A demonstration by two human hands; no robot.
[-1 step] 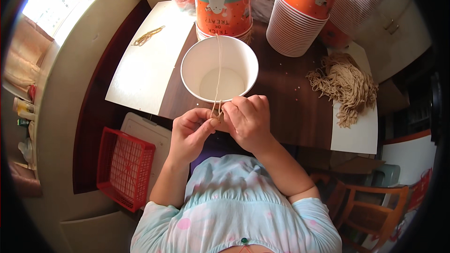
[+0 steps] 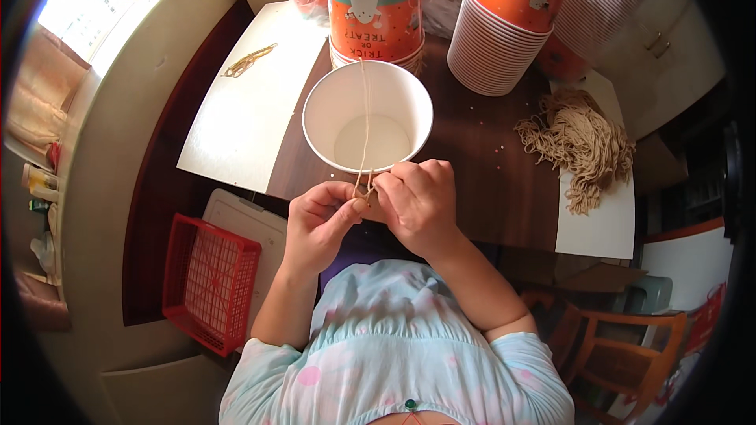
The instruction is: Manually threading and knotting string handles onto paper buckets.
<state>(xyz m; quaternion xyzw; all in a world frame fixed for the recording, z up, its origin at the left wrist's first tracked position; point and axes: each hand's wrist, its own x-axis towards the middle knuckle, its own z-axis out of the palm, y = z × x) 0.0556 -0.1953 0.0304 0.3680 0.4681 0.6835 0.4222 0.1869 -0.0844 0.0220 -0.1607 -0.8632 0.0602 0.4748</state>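
A white paper bucket (image 2: 324,122) lies in front of me on the dark tabletop, its round mouth turned toward me. From its far rim a thin beige cord (image 2: 365,122) runs across the opening and down to my fingers at the near rim. My left hand (image 2: 321,220) pinches the cord between thumb and forefinger, where it makes a small loop. Close beside it, my right hand (image 2: 419,205) is closed on the cord too, knuckles up against the rim. Its fingertips are partly hidden, so the exact shape of the knot or loop cannot be made out.
An upturned orange bucket (image 2: 374,20) with a green band stands behind. Nested buckets (image 2: 498,43) rise at the back right. A heap of beige cords (image 2: 579,142) lies right, a few strands (image 2: 250,60) on the white board left. Below left is a red basket (image 2: 211,283); a wooden chair (image 2: 630,354) stands lower right.
The white bucket and the cord across it have shifted very slightly to the left. Both hands keep the same grip.
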